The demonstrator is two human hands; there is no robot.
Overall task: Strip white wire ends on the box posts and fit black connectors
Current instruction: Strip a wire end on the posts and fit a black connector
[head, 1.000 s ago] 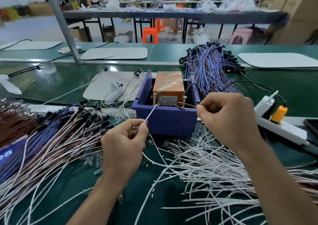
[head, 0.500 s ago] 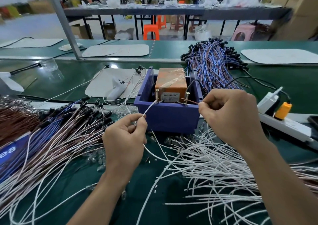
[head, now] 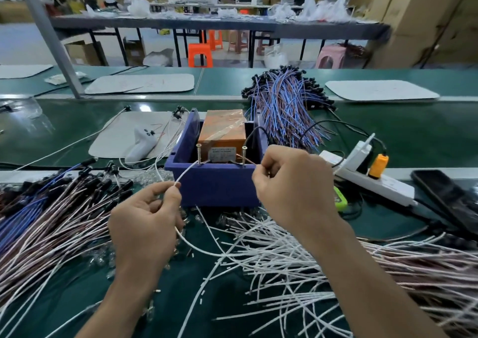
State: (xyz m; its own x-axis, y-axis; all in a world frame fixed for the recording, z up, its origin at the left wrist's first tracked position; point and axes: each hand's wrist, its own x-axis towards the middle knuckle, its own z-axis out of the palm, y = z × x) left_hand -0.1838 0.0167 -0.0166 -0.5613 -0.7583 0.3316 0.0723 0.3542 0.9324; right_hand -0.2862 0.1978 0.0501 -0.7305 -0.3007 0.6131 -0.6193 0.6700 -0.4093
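Though apart, both hands [head: 144, 218] [head: 292, 187] beside posts [head: 198, 154].

This is a factory assembly hall. A long table covered in green matting [head: 413, 130] runs across the room, heaped with loose white wires [head: 279, 257] and a bundle of blue and brown leads with black ends [head: 284, 105]. Behind it stand a long grey table [head: 323, 31] strewn with clear plastic bags [head: 320, 9], orange plastic stools [head: 199, 54], and walls of stacked brown cardboard cartons [head: 426, 19].

box [head: 217, 187]: matt blue plastic | posts [head: 198, 153]: shiny metal | mat [head: 77, 125]: smooth matt green
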